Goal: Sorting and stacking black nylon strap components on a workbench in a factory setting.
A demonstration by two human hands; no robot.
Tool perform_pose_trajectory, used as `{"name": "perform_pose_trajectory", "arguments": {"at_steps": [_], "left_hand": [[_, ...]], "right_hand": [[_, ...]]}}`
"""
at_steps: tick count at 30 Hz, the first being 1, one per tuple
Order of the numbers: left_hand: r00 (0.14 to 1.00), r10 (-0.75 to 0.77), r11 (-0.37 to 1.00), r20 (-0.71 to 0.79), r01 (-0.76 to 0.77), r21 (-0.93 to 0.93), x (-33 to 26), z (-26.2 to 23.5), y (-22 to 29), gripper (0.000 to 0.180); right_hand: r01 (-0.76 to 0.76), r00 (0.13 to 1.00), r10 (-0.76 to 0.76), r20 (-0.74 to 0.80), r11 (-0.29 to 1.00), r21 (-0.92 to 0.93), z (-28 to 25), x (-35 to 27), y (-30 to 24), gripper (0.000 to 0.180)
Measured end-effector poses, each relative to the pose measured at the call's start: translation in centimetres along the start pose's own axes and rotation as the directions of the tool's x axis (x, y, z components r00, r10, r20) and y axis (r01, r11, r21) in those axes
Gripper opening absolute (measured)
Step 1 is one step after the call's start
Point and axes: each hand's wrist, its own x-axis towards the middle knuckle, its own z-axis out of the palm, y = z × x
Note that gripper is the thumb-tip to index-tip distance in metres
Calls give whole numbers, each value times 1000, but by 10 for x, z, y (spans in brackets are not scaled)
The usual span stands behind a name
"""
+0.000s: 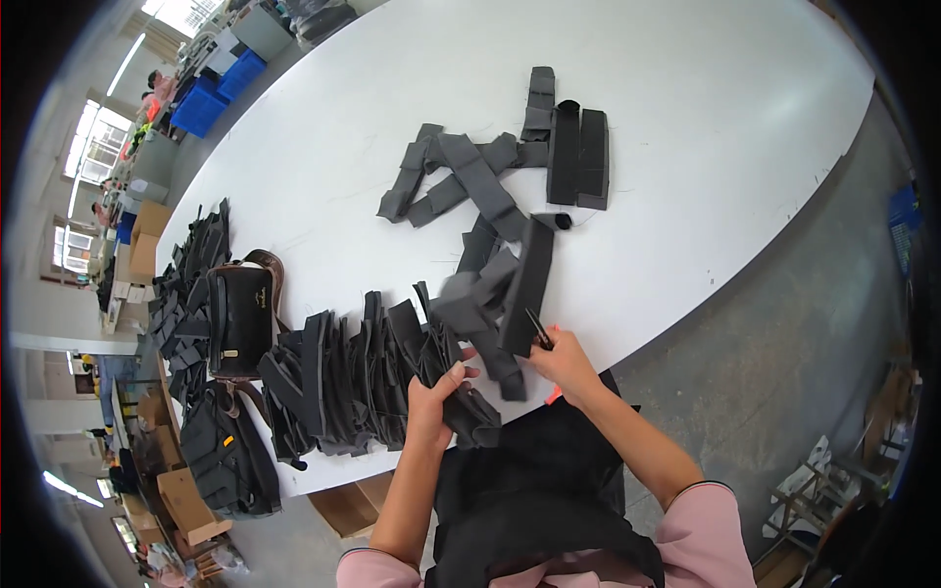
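Note:
Near the table's front edge, my left hand (436,397) is closed round a dark grey fabric strip (470,419), its thumb pointing up to the right; part of the grip is hidden. My right hand (566,365) grips small scissors (538,331) with dark blades; bits of bright orange show beside the fingers. Right by the blades stands a long black fabric piece (530,284), tilted. Grey folded strips (463,309), partly blurred, hang between the two hands. They join a chain of grey strips (477,181) lying farther off on the table.
The white table (706,127) curves round me. Two black panels (578,157) lie at its far middle. Rows of dark strips (333,382) stand to the left, beside a black-brown bag (240,318) and a black backpack (227,451). Below the edge is a cardboard box (351,505).

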Motion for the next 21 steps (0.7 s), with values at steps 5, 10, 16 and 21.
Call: {"name": "perform_pose_trajectory", "arguments": {"at_steps": [5, 10, 16, 21], "left_hand": [[979, 168, 985, -117, -161, 66, -14, -17, 19, 28], [999, 44, 994, -30, -40, 104, -22, -7, 2, 31], [982, -51, 996, 180, 35, 88, -8, 24, -24, 41], [978, -94, 982, 187, 60, 181, 40, 21, -37, 48]], "right_hand": [[261, 940, -304, 152, 357, -897, -39, -13, -7, 8], [260, 842, -539, 32, 352, -899, -28, 34, -107, 11], [195, 863, -505, 16, 304, -932, 4, 195, -93, 24], [377, 896, -439, -68, 833, -406, -21, 222, -103, 26]]}}
